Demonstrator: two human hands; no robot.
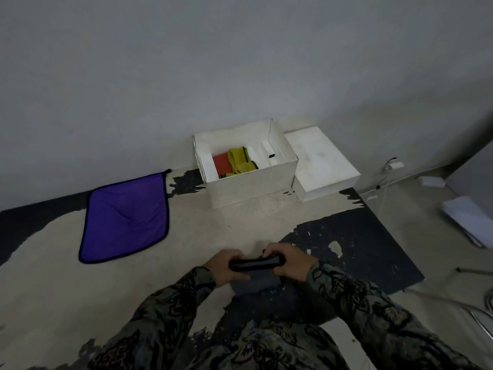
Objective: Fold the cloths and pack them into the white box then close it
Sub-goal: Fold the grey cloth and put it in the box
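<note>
My left hand (226, 267) and my right hand (289, 259) both grip a folded dark grey cloth (253, 275) by its upper edge, low in the middle of the view above the floor. The white box (250, 185) stands open against the wall ahead. Inside it lie a red cloth (222, 163) and a yellow-green cloth (241, 161). The white lid (320, 161) lies flat just right of the box. A purple cloth (125, 217) with a dark border is spread out flat on the floor to the left.
The grey wall runs close behind the box. A black sheet (354, 244) covers the floor at right. White papers (466, 217) and a cable with a plug (392, 165) lie at far right; metal chair legs (477, 313) show at lower right.
</note>
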